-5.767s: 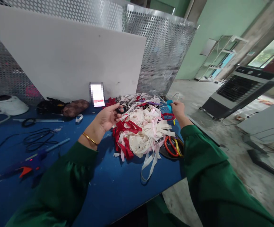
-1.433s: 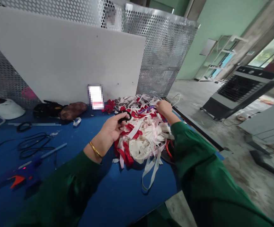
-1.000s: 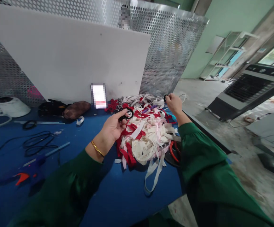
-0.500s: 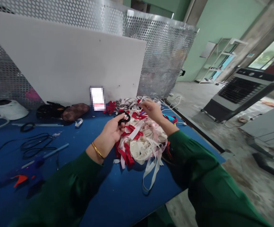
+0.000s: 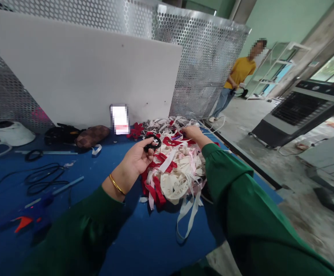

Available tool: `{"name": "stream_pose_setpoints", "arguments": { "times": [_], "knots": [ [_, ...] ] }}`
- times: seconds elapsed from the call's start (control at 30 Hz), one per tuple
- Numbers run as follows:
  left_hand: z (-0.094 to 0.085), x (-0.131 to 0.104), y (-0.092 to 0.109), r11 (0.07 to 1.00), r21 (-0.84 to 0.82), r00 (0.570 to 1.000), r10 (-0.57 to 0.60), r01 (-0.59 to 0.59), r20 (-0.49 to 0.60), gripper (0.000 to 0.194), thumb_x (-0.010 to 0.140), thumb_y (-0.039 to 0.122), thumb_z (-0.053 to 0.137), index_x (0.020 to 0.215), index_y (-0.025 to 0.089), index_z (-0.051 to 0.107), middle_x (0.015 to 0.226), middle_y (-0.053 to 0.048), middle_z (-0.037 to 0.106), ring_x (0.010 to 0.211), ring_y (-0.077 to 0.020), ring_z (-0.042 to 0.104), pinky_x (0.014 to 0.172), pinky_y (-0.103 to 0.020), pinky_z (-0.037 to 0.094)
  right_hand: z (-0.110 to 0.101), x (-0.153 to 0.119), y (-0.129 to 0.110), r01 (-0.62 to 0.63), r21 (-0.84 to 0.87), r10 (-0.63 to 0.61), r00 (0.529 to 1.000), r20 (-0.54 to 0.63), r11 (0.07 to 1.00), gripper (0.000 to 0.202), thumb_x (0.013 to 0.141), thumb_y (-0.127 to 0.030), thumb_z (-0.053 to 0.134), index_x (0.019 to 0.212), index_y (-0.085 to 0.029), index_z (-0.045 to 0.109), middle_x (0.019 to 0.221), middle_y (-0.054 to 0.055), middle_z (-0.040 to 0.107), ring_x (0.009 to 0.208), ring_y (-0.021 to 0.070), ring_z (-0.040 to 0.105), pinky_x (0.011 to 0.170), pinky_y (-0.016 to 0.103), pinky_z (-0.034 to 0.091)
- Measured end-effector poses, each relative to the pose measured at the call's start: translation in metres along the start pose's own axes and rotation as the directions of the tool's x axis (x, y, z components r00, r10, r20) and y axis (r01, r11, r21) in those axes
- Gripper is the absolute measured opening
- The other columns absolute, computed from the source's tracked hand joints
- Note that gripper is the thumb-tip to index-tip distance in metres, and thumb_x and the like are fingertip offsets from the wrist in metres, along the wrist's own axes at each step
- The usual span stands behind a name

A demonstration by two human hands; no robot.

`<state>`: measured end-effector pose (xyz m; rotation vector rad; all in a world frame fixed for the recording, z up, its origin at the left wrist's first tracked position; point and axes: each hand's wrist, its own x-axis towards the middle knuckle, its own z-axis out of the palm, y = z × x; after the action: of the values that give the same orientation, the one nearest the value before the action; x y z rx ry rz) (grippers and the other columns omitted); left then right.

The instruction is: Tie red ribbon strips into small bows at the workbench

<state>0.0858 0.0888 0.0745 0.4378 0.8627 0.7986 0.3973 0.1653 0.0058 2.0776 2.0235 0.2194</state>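
My left hand point(image 5: 138, 156) is closed around a black ring-shaped band point(image 5: 154, 142), held over the left side of a heap of ribbon scraps point(image 5: 181, 157). White, cream, pink, red and grey strips make up the heap, and one pale ribbon loop point(image 5: 184, 226) hangs out at its front. At the back right of the heap is my right hand point(image 5: 193, 132), fingers curled down among the strips. What it grips, if anything, I cannot make out. A small purple piece point(image 5: 176, 137) lies just left of these fingers.
A blue and orange glue gun point(image 5: 31, 218), a black cable point(image 5: 44, 178) and another black ring point(image 5: 33, 155) lie on the left of the blue table point(image 5: 138, 245). A phone point(image 5: 120, 119) leans on the white board point(image 5: 98, 73). Beyond the mesh stands a person in yellow point(image 5: 242, 73).
My right hand has moved right and down into the back of the heap. My left hand still holds the black band. A person has come into view at the back right.
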Motion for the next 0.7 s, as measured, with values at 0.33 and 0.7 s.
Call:
{"name": "stream_pose_setpoints", "arguments": {
  "times": [0.33,0.7],
  "knots": [
    [-0.006,0.000,0.005,0.999,-0.041,0.998,-0.008,0.011,0.067,0.010,0.077,0.011,0.069,0.078,0.013,0.059,0.066,0.001,0.059,0.040,-0.0030,0.045,0.033,-0.015,0.032,-0.044,-0.023,0.016,0.046,-0.111,-0.075,0.959,-0.272,0.993,0.032,0.094,-0.016,0.038,0.109,-0.015,0.067,0.105,0.015,0.069,0.101,0.0246,0.059,0.092,0.037,0.031],
    [-0.004,-0.005,0.010,0.996,-0.091,0.997,0.021,-0.014,0.080,0.009,0.078,0.009,0.067,0.079,0.014,0.059,0.065,0.000,0.060,0.041,-0.0043,0.047,0.035,-0.014,0.036,-0.117,-0.084,0.033,-0.046,-0.122,0.024,0.984,-0.175,0.992,0.033,0.090,-0.049,0.053,0.101,-0.023,0.072,0.089,0.010,0.071,0.083,0.0244,0.061,0.068,0.033,0.037]
  ]
}}
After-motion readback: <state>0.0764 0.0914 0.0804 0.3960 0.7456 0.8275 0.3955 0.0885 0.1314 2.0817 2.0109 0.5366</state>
